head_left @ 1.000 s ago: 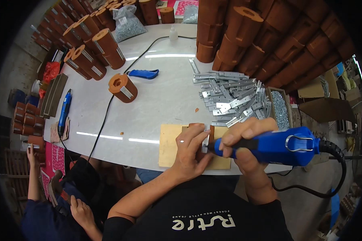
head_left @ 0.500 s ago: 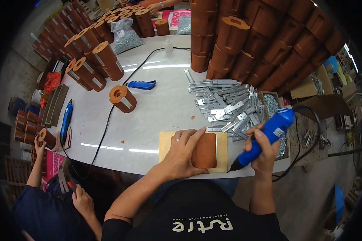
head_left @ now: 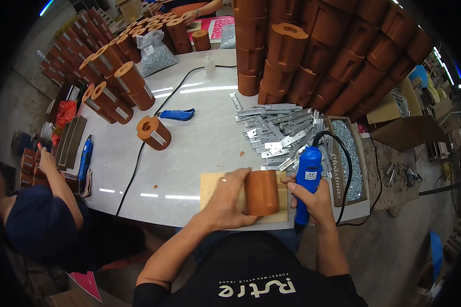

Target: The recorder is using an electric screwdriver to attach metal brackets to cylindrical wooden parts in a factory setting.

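A brown wooden cylinder (head_left: 262, 193) lies on a pale wooden board (head_left: 209, 190) at the table's near edge. My left hand (head_left: 227, 200) holds its left side, fingers at the far end and thumb at the near end. A groove shows along the right part of the cylinder. In my right hand (head_left: 316, 200) is a blue electric screwdriver (head_left: 308, 173), its black tip pointing down just past the board's right edge, apart from the cylinder. A heap of metal strips (head_left: 279, 134) with holes lies beyond the board.
Stacked brown cylinders (head_left: 317, 56) tower at the far right. A long box of small screws (head_left: 347, 158) stands at right. A single cylinder (head_left: 153, 133), a blue-handled tool (head_left: 177, 114) and a black cable (head_left: 133, 176) lie at left. A co-worker (head_left: 41, 220) leans in at the left.
The cylinder has turned, so its metal strip no longer shows and a groove does. My right hand has moved left, bringing the screwdriver more upright. The co-worker has bent over; their hammer is out of sight.
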{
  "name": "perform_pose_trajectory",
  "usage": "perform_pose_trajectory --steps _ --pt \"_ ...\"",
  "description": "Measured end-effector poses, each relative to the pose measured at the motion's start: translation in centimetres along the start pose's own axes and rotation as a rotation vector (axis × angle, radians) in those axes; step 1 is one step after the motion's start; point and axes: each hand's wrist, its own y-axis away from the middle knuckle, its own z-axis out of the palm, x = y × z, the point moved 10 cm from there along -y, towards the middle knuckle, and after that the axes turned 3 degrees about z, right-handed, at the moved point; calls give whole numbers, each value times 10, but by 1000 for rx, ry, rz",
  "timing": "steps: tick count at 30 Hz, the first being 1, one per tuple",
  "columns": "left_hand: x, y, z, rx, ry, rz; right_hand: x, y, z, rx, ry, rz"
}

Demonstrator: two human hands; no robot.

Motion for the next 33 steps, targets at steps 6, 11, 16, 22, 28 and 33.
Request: perform_pose_trajectory --steps 6,11,16,22,28,33 --pt "-21 12 -25 -138 -327 -154 -8 0 -25 108 -84 -61" --pt "-15 -15 -42 -235 -356 -136 -49 20 -75 330 -259 -310" --pt "-27 -108 -47 -19 -475 57 -113 69 -142 501 -404 -789" --pt "-49 -173 4 -109 -726 262 -130 98 -191 795 -221 -1071" --pt "-44 -170 17 -105 -796 478 -109 56 -204 840 -219 -1036" --pt "-15 -163 -30 36 -289 64 -97 48 -205 878 -162 -1010"
